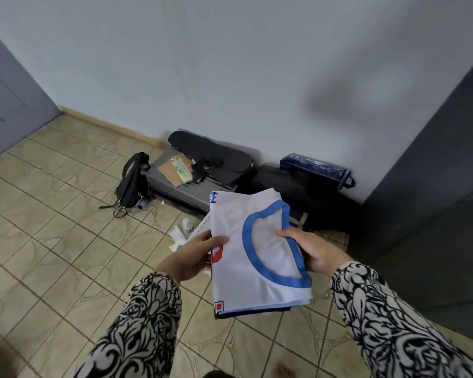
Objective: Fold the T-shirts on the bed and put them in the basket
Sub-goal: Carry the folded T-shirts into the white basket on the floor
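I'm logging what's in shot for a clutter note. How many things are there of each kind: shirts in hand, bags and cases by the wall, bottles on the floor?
Folded T-shirt, held by left hand and right hand: 1
Bags and cases: 4 (backpack, grey suitcase, black bag, blue bag)
Bottle: 1
Total: 6

Soft, even, cool indoor light, moderately bright, no glare. Diffuse dark shadow on wall (347,99), upper right. Wide-angle distortion: skirting (107,126) and floor tiles (52,214) bow twd frame edges. Slight overall softness; patterned sleeves (388,323) and lower corners blurred, esp. bottom left
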